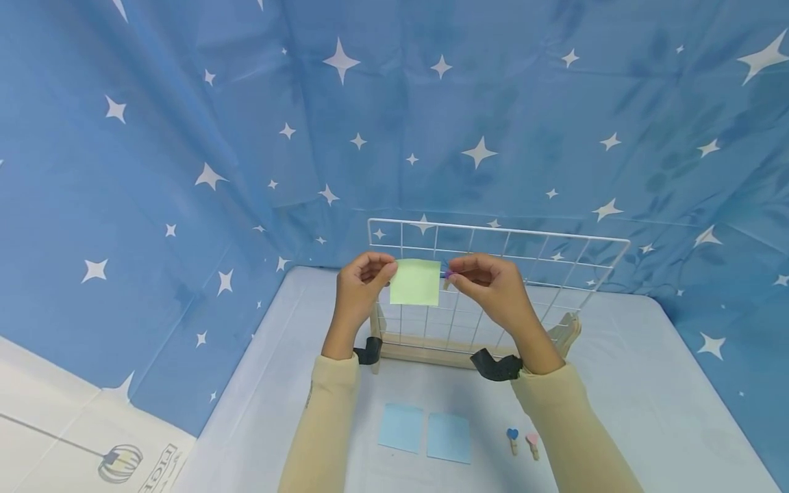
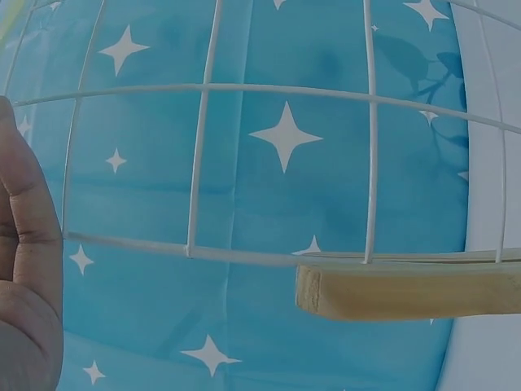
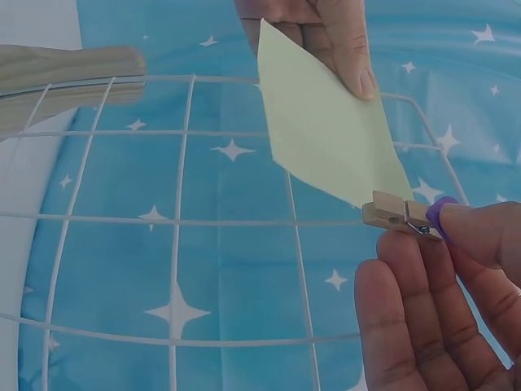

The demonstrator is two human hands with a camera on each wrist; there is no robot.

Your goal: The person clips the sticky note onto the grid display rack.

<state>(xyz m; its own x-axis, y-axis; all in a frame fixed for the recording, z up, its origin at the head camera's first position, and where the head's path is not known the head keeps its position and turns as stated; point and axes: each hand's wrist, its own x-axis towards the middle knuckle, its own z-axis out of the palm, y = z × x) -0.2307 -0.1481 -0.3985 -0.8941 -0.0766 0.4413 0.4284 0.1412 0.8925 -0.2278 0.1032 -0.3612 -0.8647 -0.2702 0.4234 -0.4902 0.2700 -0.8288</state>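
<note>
My left hand [image 1: 360, 291] pinches a pale green paper note [image 1: 415, 282] at its upper left edge, in front of a white wire grid [image 1: 493, 229]. At the note's other side, my right hand [image 1: 493, 291] pinches a small wooden clothespin [image 3: 389, 210] with a purple piece [image 3: 440, 217] on its handle end. In the right wrist view the clothespin's tip overlaps the note's edge; whether it clamps the paper I cannot tell. Only part of my left hand [image 2: 28, 244] shows in the left wrist view, beside the grid's wires.
The grid stands upright in a wooden base [image 1: 425, 350] on a white table [image 1: 277, 383]. Two light blue paper notes [image 1: 401, 428] lie side by side nearer me. To their right lie a blue heart clothespin [image 1: 513, 441] and a pink heart one [image 1: 533, 445]. Behind hangs a blue starry curtain [image 1: 394, 109].
</note>
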